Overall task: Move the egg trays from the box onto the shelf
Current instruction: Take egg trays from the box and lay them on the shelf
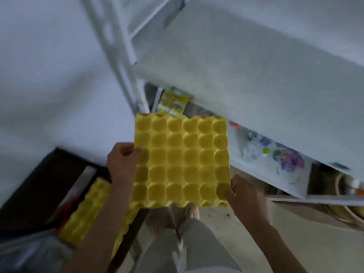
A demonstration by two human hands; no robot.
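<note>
A yellow egg tray [181, 160] is held flat in the air in front of me, cups facing up. My left hand [123, 164] grips its left edge and my right hand [243, 196] grips its near right corner. Below left, a dark box [39, 184] on the floor holds more yellow egg trays [86, 209], partly hidden by my left forearm. The white shelf [246, 56] rises to the upper right, its top board just beyond the held tray.
A white metal shelf post [122, 56] stands left of the board. A lower shelf level [271, 170] carries a yellow packet [173, 103] and colourful bags. My legs and a shoe [191, 211] are below the tray. Baskets sit at the far right.
</note>
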